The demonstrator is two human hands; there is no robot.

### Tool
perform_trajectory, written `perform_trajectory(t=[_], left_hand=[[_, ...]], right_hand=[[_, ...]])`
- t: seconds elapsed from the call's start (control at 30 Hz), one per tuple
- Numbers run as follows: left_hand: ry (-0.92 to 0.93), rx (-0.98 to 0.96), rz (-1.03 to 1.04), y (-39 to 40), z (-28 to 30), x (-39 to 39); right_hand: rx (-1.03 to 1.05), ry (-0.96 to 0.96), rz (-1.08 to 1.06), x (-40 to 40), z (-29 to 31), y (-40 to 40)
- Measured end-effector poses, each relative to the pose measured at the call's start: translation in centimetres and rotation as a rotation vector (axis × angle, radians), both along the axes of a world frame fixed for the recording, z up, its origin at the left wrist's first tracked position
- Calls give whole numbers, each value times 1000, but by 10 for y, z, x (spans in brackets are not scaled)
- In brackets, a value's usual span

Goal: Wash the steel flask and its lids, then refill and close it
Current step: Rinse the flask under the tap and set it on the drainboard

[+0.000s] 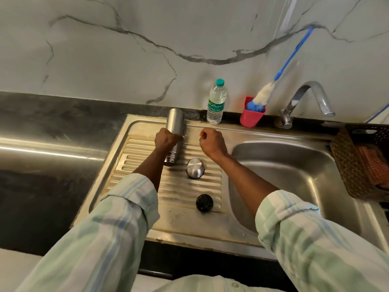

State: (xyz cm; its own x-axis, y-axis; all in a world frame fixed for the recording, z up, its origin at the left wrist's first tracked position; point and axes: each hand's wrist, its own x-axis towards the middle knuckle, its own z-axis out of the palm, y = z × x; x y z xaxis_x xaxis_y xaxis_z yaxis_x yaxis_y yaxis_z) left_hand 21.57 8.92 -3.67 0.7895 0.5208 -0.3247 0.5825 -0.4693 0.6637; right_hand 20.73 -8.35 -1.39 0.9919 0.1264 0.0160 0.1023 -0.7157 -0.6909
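My left hand grips the steel flask around its middle, above the ribbed drainboard. The flask's threaded mouth points down toward me and its base points to the wall. My right hand hovers just right of the flask with its fingers curled, holding nothing I can see. A steel cup lid lies upside down on the drainboard below the hands. A black inner lid lies nearer to me on the same board.
A plastic water bottle with a green cap stands at the sink's back edge. Beside it a red cup holds a blue-handled bottle brush. The tap overhangs the basin. A brown basket sits far right.
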Motion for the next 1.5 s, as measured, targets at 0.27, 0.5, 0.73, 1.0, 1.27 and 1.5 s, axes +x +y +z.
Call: perform_trajectory(t=[0.27,0.5,0.73,1.0,1.27,1.5], left_hand=[[-200,-88,34,-9,11,-21],[-531,-253,-3,-8,14,-69],[-629,-280,14,-6,3,-107],[-636,-223,-56,-9,-6,-128],[-616,-185,-91,-8,-8,-133],[-627,-182,-107,-7,-11,-137]], right_hand=[[4,3,3,-3,-2,6],[20,-7,25,-23,4,11],[44,7,45,-43,1,14],[53,-24,68,-57,-4,16],[50,-47,98,-65,-7,21],[46,-49,101,-69,-1,20]])
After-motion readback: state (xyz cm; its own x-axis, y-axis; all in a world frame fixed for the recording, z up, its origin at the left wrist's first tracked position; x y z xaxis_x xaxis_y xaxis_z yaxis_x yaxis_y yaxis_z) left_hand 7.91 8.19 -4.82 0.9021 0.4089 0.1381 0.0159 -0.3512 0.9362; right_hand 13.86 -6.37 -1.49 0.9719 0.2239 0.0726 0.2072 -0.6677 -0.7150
